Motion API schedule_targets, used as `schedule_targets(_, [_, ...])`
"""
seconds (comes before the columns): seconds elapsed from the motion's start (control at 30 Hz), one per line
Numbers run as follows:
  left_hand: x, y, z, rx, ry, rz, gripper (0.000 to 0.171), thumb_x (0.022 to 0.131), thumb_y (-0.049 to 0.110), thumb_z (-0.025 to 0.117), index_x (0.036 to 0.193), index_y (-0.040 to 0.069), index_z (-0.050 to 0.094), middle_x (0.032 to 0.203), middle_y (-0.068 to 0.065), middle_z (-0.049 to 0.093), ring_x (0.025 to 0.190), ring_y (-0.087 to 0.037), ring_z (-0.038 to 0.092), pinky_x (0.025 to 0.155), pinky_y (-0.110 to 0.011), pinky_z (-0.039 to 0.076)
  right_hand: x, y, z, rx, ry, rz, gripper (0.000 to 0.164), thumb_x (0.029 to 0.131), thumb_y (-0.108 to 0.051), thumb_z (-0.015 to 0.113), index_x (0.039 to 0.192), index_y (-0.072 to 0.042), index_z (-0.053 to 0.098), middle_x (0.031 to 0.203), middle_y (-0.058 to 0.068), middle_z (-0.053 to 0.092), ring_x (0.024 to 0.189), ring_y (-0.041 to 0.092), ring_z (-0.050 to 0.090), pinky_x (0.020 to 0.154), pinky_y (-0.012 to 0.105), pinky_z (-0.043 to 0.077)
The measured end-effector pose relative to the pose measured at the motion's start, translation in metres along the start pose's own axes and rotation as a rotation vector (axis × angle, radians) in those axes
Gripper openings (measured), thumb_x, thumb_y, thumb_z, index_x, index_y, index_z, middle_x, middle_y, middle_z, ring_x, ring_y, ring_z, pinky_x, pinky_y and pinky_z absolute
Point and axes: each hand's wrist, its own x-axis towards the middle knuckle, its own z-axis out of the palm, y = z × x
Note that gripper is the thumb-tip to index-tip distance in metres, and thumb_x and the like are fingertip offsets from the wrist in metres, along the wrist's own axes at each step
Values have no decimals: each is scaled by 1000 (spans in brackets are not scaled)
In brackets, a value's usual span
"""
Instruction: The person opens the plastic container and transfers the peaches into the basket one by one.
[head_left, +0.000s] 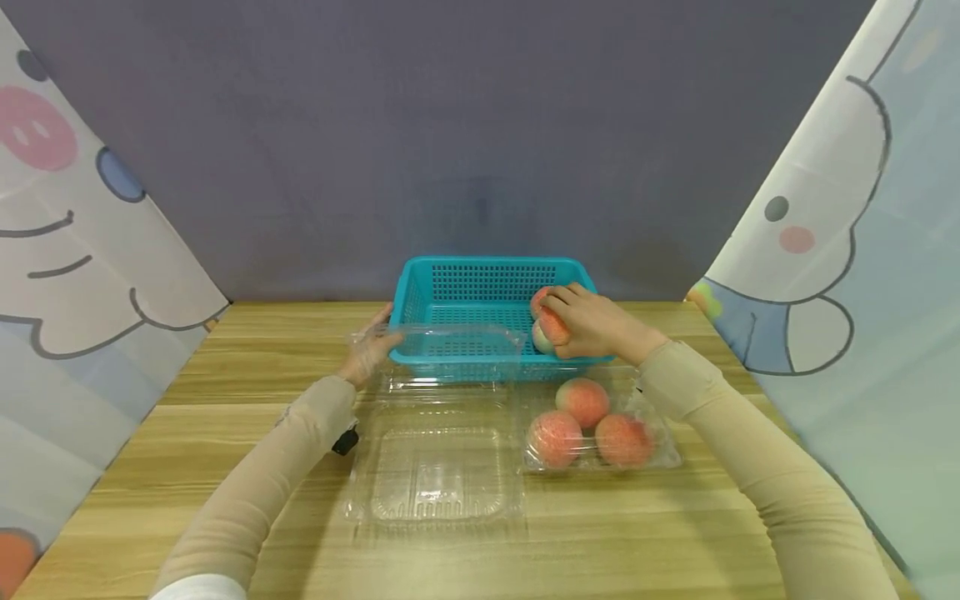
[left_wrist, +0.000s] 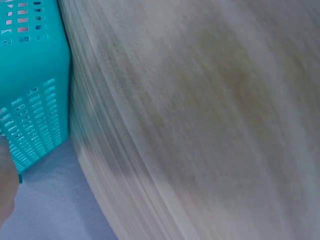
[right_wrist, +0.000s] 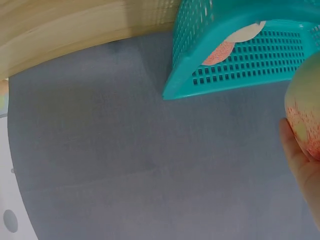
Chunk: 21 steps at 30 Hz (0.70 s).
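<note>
A peach point(head_left: 554, 327) is held in my right hand point(head_left: 592, 325) over the right end of a turquoise plastic basket point(head_left: 491, 360). In the right wrist view, fingers curl against the held peach point(right_wrist: 306, 110), which is cut off by the frame edge. Two other peaches show beside it inside the basket, a reddish one point(head_left: 539, 300) and a paler one point(head_left: 542, 339), both partly hidden. At the basket's left end, my left hand point(head_left: 367, 354) grips the wall, thumb at the rim and fingers outside. The left wrist view catches only part of this hand point(left_wrist: 6, 182) beside the basket.
In front of the basket lies an opened clear plastic clamshell box point(head_left: 438, 475). Its right half holds three peaches point(head_left: 582, 402). All stands on a wood-grain table point(head_left: 247, 433), with a grey backdrop point(head_left: 480, 150) behind and cartoon-printed curtains point(head_left: 810, 275) at the sides.
</note>
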Motion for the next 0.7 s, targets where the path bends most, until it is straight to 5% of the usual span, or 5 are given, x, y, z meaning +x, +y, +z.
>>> schedule_targets(0.27, [-3,2,-2,60,25,-37,75,87,18,52,148,29,9,148,-19,22,134,-39,25,106,-54,27,31,3,17,-80,2,-80,56,78,-30,61,125,-2,50,123,14,51,112,33,47,93,43,43])
schedule_targets(0.43, [2,-3,-2,39,46,31,71,86,15,54,147,18,18,154,-9,13,138,-35,17,109,-53,22,45,7,25,-90,-31,-66,60,75,-28,65,127,-3,48,124,15,49,112,33,46,93,43,43])
schedule_targets(0.57, [7,-8,1,120,83,91,62,83,16,54,141,5,34,154,-3,14,137,-35,21,107,-53,26,52,9,30,-111,-67,-60,66,73,-30,70,128,-2,47,125,16,48,113,34,46,92,44,44])
schedule_targets(0.7, [9,-12,2,108,95,145,66,81,12,54,142,2,30,150,-13,25,132,-36,32,106,-49,31,62,10,35,-144,-133,-45,70,74,-34,71,131,-2,44,127,16,46,115,34,44,93,44,43])
